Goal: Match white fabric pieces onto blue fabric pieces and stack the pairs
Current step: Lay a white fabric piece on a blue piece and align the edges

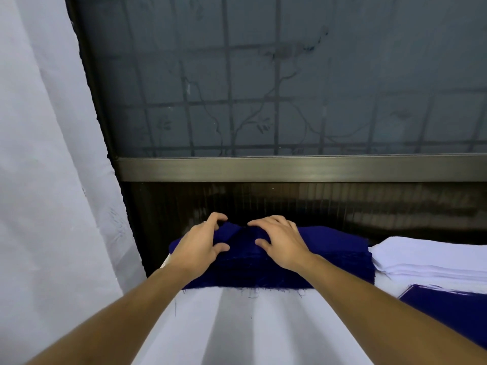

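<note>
far left: white curtain [39, 154], hanging down past the left edge of the table [263, 333], close beside it; little side room there

behind: dark window frame [88, 88], frosted glass [263, 75] with grid bars showing through, metal sill [290, 168] across the full width above the work area. dark panel [316, 204] under the sill, directly behind the stacks, closing off the far side

table white-covered, creased lengthwise; open stretch of it on the near side of the stacks, between the forearms

blue stack [329, 256]: many layers, at the table's far left corner, left side out at the table edge, loose threads along the near edge

left hand [200, 243]: on the left part of the blue stack, fingers curled over the far edge of the top layer, thumb lying on top; narrow grip, holding that top layer

between the hands: raised ridge of bunched blue cloth

right hand [282, 239]: on top of the blue stack, just beside the left hand, fingers bent and spread, tips on the top layer; pinching or only pressing, cannot tell

further right: white stack [427, 259], layers fanned, just beside the blue stack

lower right: flat blue piece [448, 306], thin white edge along its far side, near side of the white stack, cut off by the frame
</note>
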Demonstrator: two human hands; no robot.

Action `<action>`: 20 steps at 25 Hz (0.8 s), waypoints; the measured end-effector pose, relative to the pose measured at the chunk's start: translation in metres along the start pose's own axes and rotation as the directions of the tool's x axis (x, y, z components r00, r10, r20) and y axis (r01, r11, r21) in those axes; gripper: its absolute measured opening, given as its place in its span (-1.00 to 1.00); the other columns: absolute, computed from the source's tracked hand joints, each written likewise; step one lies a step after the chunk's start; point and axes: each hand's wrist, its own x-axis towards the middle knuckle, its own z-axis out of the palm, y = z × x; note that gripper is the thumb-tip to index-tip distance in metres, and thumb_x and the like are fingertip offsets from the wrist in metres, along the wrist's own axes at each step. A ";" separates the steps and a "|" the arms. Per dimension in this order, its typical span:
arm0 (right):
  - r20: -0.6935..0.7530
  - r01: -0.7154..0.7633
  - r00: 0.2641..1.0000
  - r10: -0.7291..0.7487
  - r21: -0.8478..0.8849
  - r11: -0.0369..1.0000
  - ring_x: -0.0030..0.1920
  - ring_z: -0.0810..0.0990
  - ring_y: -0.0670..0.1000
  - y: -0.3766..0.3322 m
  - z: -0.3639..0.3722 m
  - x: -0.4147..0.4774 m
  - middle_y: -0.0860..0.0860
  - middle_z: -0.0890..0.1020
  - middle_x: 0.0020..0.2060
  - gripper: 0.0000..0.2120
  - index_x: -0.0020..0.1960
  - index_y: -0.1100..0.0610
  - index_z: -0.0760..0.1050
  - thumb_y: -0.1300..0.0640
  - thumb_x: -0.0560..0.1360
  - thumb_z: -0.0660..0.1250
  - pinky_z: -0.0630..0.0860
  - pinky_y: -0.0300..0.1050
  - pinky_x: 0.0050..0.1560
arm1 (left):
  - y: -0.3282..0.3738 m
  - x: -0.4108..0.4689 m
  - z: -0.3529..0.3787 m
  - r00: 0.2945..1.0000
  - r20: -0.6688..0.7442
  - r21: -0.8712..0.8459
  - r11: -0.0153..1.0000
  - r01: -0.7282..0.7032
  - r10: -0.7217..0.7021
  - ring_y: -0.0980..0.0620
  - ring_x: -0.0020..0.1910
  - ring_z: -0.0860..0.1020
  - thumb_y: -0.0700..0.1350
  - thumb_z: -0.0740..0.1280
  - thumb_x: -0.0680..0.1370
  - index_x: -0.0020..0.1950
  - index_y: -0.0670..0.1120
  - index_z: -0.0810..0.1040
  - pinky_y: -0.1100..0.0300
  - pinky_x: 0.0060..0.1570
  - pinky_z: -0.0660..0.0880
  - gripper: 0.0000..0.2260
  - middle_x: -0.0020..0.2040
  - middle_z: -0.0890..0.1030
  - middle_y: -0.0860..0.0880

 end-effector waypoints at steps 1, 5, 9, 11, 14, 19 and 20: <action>-0.014 0.015 1.000 -0.015 0.001 1.000 0.46 0.26 -0.08 -0.004 0.000 0.001 -0.18 0.50 0.34 -0.60 0.42 -0.20 0.38 -0.01 0.61 0.32 0.14 -0.01 0.47 | 0.005 -0.001 -0.002 0.999 -0.022 0.021 0.999 -0.037 0.037 0.19 0.00 0.55 0.05 0.38 0.59 0.27 0.27 0.41 0.22 0.01 0.56 -0.71 0.03 0.48 0.27; -0.118 0.040 0.992 -0.040 0.003 0.999 0.32 0.31 -0.10 -0.019 -0.012 0.001 -0.16 0.44 0.24 -0.65 0.32 -0.24 0.43 -0.10 0.56 0.36 0.22 -0.03 0.34 | 0.022 -0.010 -0.016 0.987 -0.073 0.060 0.989 -0.137 0.141 0.20 -0.07 0.54 0.05 0.29 0.64 0.13 0.19 0.55 0.26 -0.06 0.51 -0.91 -0.04 0.51 0.22; -0.104 0.077 0.991 -0.079 -0.026 0.997 0.37 0.33 -0.08 -0.031 -0.026 -0.001 -0.16 0.51 0.25 -0.72 0.29 -0.12 0.55 -0.08 0.60 0.31 0.21 -0.02 0.39 | 0.045 -0.021 -0.034 0.967 -0.191 0.037 0.986 -0.165 0.169 0.21 -0.08 0.55 0.05 0.23 0.67 0.15 0.13 0.56 0.28 -0.06 0.52 -0.86 -0.04 0.57 0.21; -0.087 -0.003 0.996 0.002 -0.010 1.000 0.43 0.33 -0.01 -0.030 -0.039 -0.011 -0.11 0.53 0.34 -0.68 0.33 -0.08 0.56 -0.10 0.62 0.27 0.17 -0.04 0.42 | 0.055 -0.025 -0.049 0.943 -0.321 -0.088 0.989 -0.118 0.084 0.19 -0.15 0.59 0.06 0.24 0.66 0.08 0.11 0.56 0.27 -0.13 0.54 -0.88 -0.13 0.62 0.16; -0.100 -0.091 0.990 0.097 0.061 0.994 0.28 0.48 0.06 -0.016 -0.067 -0.042 -0.08 0.63 0.22 -0.69 0.27 -0.03 0.61 -0.11 0.60 0.33 0.27 -0.10 0.33 | 0.066 -0.034 -0.076 0.886 -0.460 -0.224 0.973 -0.053 -0.058 0.13 -0.28 0.60 0.07 0.27 0.66 -0.05 0.08 0.54 0.20 -0.28 0.52 -0.86 -0.28 0.63 0.06; 0.052 -0.256 0.966 0.252 0.291 0.922 -0.16 0.68 -0.13 0.010 -0.127 -0.103 -0.15 0.72 -0.22 -0.93 -0.04 -0.08 0.69 -0.02 0.56 0.42 0.59 -0.08 -0.04 | 0.070 -0.056 -0.101 0.847 -0.498 -0.317 0.948 0.022 -0.187 0.12 -0.20 0.61 0.02 0.29 0.66 0.04 0.00 0.57 0.26 -0.27 0.46 -0.87 -0.18 0.66 0.05; 0.076 -0.285 0.958 0.275 0.312 0.906 -0.20 0.69 -0.09 0.013 -0.138 -0.115 -0.11 0.73 -0.23 -0.91 -0.09 -0.04 0.69 0.01 0.56 0.43 0.60 -0.05 -0.09 | 0.072 -0.062 -0.101 0.855 -0.480 -0.330 0.943 0.030 -0.195 0.11 -0.17 0.62 0.02 0.29 0.66 0.06 -0.02 0.58 0.26 -0.27 0.48 -0.86 -0.15 0.66 0.05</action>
